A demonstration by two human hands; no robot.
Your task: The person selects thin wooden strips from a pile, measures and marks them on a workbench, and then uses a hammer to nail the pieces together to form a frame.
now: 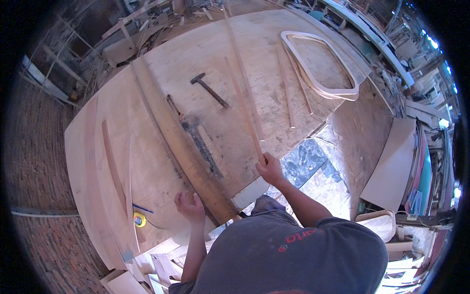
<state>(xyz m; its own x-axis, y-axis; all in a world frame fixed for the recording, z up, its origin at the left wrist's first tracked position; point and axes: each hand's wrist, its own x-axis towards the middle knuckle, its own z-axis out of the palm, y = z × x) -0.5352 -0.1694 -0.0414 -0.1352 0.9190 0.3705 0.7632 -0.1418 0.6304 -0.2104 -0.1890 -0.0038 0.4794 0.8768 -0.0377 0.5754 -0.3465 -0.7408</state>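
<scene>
My right hand (270, 169) is closed round the near end of a thin wooden strip (245, 110), which slants away over a large plywood sheet (161, 73). Just left of the near end of a wide, long wooden plank (178, 142) is my left hand (190, 208), its fingers apart and a little bent, with nothing visible in them. I cannot tell whether it touches the plywood. A hammer (210, 91) lies between plank and strip. Beside the plank is a slim tool (174, 105) whose kind is unclear. A yellow tape measure (139, 219) and a blue pencil (143, 209) sit left of my left hand.
Rounded pale wooden frames (353, 90) lie at the far right of the plywood, near more thin strips (286, 90). Several strips (113, 166) rest on the left. A brick wall (36, 147) stands beyond the left edge; leaning panels (391, 169) and offcuts crowd the right.
</scene>
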